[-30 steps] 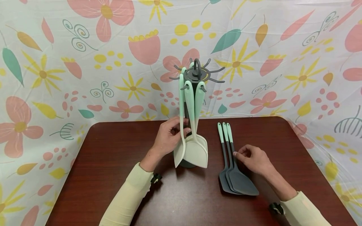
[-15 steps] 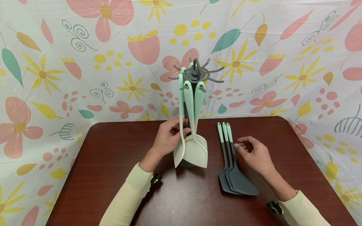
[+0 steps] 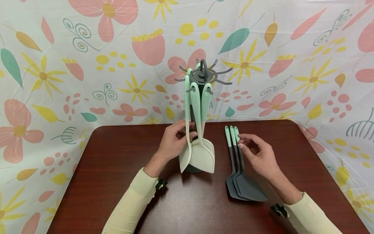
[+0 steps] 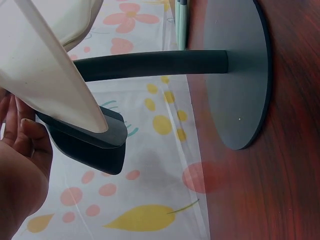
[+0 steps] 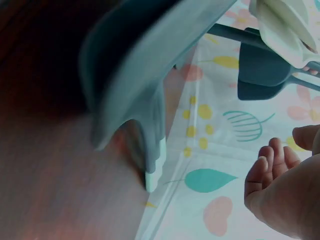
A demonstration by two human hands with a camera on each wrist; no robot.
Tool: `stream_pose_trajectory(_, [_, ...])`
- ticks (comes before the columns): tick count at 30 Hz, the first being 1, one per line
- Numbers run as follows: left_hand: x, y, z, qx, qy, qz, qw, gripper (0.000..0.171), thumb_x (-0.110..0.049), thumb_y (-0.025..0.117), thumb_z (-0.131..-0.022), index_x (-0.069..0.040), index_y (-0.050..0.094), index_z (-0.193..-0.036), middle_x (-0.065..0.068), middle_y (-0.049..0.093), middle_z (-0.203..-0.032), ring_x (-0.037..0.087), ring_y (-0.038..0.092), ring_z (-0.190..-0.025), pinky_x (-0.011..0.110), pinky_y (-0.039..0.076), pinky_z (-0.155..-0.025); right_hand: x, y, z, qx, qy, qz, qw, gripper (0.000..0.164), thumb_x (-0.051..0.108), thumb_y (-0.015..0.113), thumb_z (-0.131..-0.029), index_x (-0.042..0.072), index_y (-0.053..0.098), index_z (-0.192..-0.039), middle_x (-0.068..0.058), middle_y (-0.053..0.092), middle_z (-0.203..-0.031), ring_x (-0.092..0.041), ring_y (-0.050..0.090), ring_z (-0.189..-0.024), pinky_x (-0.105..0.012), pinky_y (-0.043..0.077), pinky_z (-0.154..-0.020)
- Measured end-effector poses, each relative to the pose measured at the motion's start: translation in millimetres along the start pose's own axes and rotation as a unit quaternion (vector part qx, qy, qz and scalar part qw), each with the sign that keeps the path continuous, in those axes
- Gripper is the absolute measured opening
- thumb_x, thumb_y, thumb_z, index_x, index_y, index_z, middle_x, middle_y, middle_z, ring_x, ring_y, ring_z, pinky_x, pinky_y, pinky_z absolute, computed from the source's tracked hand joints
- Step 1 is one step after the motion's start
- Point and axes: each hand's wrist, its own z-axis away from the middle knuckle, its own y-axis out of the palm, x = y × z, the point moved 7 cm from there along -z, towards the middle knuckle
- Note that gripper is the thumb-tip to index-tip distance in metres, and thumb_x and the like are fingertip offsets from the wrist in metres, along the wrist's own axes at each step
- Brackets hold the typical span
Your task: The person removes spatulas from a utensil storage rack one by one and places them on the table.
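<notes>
A dark grey rotating utensil stand [image 3: 203, 77] with a hooked top ring is upright on the table. From its hooks hang mint-handled utensils, including a cream turner [image 3: 203, 159]; dark heads [image 4: 95, 152] hang behind, in the left wrist view. My left hand [image 3: 172, 143] grips the stand's pole behind the cream utensils, its fingertips partly hidden. To the right lie several overlapping grey turners [image 3: 249, 188] with mint handles. My right hand [image 3: 261, 157] hovers at the top turner's handle, fingers bent and thumb apart; in the right wrist view that hand [image 5: 285, 195] shows nothing between thumb and fingers.
The dark red-brown table [image 3: 117, 182] has rounded far corners. A flower-printed cloth [image 3: 122, 94] hangs directly behind its far edge. The stand's round base [image 4: 240, 95] sits flat on the tabletop, and several bare hooks [image 3: 225, 72] stick out rightward.
My right hand has moved away from me along the turners, from the grey shafts up to the mint handles, its fingers spreading. The left hand, stand and turners have stayed put.
</notes>
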Motion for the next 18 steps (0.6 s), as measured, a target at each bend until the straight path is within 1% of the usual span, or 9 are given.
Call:
stream_pose_trajectory(7, [-0.6,-0.1,-0.8,-0.002,-0.002,0.002,1.0,0.023,0.0,0.078,-0.095,-0.004,0.075,-0.117,0.006,0.07,-0.096,0.015,0.063,-0.069,0.03,0.051,-0.061,15,6,-9,-0.002,-0.031,-0.019,0.999,0.038,-0.01,0.071,-0.097,0.005,0.071,-0.131,-0.01,0.075,-0.105,-0.011,0.067,-0.09,-0.017,0.052,-0.067])
stream_pose_trajectory(16, [-1.5,0.3,0.3,-0.001,-0.004,0.003,1.0,0.023,-0.001,0.078,-0.095,-0.005,0.075,-0.117,0.006,0.069,-0.095,0.015,0.063,-0.068,0.032,0.051,-0.061,31,13,-17,-0.001,-0.048,-0.038,0.998,0.039,-0.012,0.07,-0.096,0.004,0.071,-0.131,-0.009,0.074,-0.105,-0.014,0.065,-0.088,-0.018,0.05,-0.067])
stream_pose_trajectory(18, [-1.3,0.3,0.7,-0.002,-0.005,0.003,1.0,0.023,-0.001,0.078,-0.095,-0.005,0.075,-0.118,0.006,0.069,-0.095,0.015,0.063,-0.068,0.032,0.051,-0.061,35,14,-19,-0.001,-0.051,-0.039,0.998,0.039,-0.012,0.071,-0.096,0.006,0.071,-0.131,-0.009,0.074,-0.106,-0.014,0.065,-0.089,-0.018,0.049,-0.067])
